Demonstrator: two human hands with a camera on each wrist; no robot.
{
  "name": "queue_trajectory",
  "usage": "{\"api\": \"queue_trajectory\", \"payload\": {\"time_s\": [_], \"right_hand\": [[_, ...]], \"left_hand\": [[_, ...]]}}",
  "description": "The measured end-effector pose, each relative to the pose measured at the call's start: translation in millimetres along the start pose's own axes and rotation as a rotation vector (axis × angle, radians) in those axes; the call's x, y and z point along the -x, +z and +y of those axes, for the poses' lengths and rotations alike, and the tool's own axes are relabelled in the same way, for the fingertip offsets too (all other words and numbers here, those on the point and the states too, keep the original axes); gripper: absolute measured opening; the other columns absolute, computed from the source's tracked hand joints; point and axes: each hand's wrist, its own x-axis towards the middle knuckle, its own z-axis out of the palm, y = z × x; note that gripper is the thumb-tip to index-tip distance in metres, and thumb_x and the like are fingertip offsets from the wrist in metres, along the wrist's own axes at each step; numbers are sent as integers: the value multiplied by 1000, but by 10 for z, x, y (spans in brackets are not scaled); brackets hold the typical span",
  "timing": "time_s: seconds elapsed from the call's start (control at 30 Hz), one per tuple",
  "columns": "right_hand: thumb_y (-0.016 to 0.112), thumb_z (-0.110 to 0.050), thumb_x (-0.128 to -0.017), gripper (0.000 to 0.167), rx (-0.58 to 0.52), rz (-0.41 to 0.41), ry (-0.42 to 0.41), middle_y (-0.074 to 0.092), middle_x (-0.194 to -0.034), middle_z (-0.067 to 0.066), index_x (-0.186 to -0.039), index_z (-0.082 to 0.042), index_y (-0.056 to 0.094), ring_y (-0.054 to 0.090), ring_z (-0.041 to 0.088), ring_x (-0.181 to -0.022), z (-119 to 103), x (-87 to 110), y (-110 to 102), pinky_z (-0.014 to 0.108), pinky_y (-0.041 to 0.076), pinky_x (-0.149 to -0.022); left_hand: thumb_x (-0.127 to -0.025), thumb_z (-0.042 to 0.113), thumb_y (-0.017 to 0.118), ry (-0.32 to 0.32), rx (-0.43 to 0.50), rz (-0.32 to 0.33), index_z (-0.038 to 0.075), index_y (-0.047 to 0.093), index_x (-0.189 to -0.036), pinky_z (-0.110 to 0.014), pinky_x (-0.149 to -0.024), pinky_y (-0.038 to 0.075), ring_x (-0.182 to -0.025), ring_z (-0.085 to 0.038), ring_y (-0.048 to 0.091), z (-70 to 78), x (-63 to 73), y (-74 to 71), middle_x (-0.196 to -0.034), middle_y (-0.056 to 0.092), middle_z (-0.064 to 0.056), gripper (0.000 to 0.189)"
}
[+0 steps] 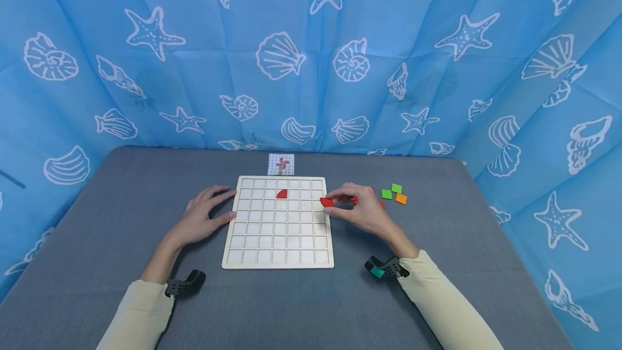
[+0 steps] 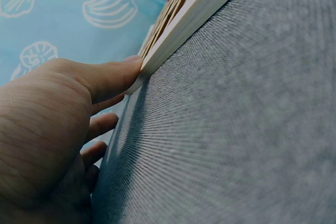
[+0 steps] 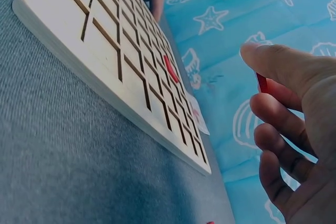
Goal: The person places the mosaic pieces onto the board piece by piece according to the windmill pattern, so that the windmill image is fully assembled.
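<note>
A pale wooden grid board point(image 1: 277, 266) lies flat on the table. One red quarter-round piece point(image 1: 282, 194) sits in a cell of its upper part and also shows as a red piece point(image 3: 171, 70) in the right wrist view. My left hand point(image 1: 196, 220) touches the board's left edge with thumb and fingertips, the fingers loosely extended. Between thumb and fingers my right hand point(image 1: 362, 209) pinches another red piece point(image 1: 327, 202), held over the board's right edge. In the right wrist view, the hand mostly hides that red piece point(image 3: 262, 82), which is clear of the board.
Two green tiles point(image 1: 386, 194) and an orange tile point(image 1: 401, 199) lie right of the board. Red pieces point(image 1: 382, 204) are partly hidden behind my right hand. A small card point(image 1: 281, 165) with a pinwheel picture lies beyond the board. A blue curtain point(image 1: 311, 96) borders the table.
</note>
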Motion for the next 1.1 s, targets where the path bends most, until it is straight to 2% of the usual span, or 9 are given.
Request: {"api": "queue_trajectory", "payload": {"time_s": [0.17, 0.3, 0.47, 0.6, 0.8, 1.1], "right_hand": [[89, -20, -81, 27, 16, -6, 1, 66, -87, 7, -105, -11, 80, 59, 23, -80, -38, -62, 49, 36, 49, -71], [88, -22, -81, 28, 36, -21, 6, 66, -89, 11, -106, -10, 80, 60, 28, -81, -76, -129, 101, 41, 49, -71], [88, -22, -81, 28, 28, -34, -14, 66, -89, 8, -105, -10, 80, 62, 31, -82, -104, -235, 179, 47, 51, -71], [89, -20, -80, 27, 20, -55, -28, 67, -89, 3, -104, -10, 80, 62, 28, -82, -110, -318, 256, 44, 51, -71], [88, -23, -81, 27, 53, -105, -32, 68, -93, -1, -104, -12, 81, 60, 17, -82, -97, -421, 384, 31, 48, -70], [87, -27, -83, 28, 88, -153, -33, 68, -95, -2, -106, -11, 80, 61, 17, -84, -88, -558, 563, 31, 47, -72]], "left_hand": [[-99, 37, 67, -3, -2, -2, 7, 49, -151, -72, -109, 12, -149, -47, 18, 9, 1, -3, -156, 36, -21, 62], [-99, 38, 66, 5, -2, 5, 8, 50, -150, -72, -108, 13, -148, -47, 19, 14, 11, 3, -156, 37, -21, 62], [-99, 37, 67, 13, 4, 9, 7, 51, -150, -73, -107, 14, -148, -48, 20, 30, 24, -6, -155, 38, -22, 61], [-99, 37, 66, 6, 1, 2, 8, 50, -151, -72, -108, 13, -149, -47, 18, 19, 20, 0, -156, 37, -21, 62], [-99, 38, 66, 2, 3, 2, 8, 50, -151, -72, -108, 13, -149, -47, 18, 3, 8, 3, -156, 37, -22, 62], [-99, 38, 67, -5, -1, 5, 8, 50, -150, -72, -109, 12, -149, -47, 18, -4, -3, 8, -156, 37, -21, 62]]}}
